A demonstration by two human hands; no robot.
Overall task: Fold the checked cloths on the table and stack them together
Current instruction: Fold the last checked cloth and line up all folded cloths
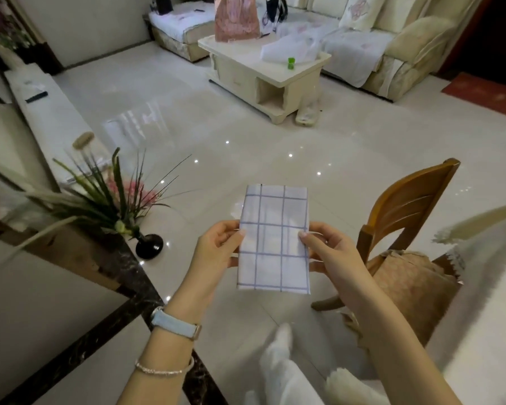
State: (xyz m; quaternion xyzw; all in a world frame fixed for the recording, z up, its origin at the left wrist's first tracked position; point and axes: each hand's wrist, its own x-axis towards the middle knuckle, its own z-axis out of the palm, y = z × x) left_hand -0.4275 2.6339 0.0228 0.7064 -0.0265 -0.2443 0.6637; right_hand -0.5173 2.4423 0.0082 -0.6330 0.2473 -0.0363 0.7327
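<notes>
Now in air, lower centre of frame: cloth (273,241), long axis top to bottom, pinched on its 2 long edges by left hand (216,249) and right hand (330,252), equally near.

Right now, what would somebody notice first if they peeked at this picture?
First, the folded checked cloth, white with blue lines, held up mid-view. The left hand pinches its left edge, the right hand its right edge. A wooden chair stands to the right, a black vase of grasses to the left.
</notes>
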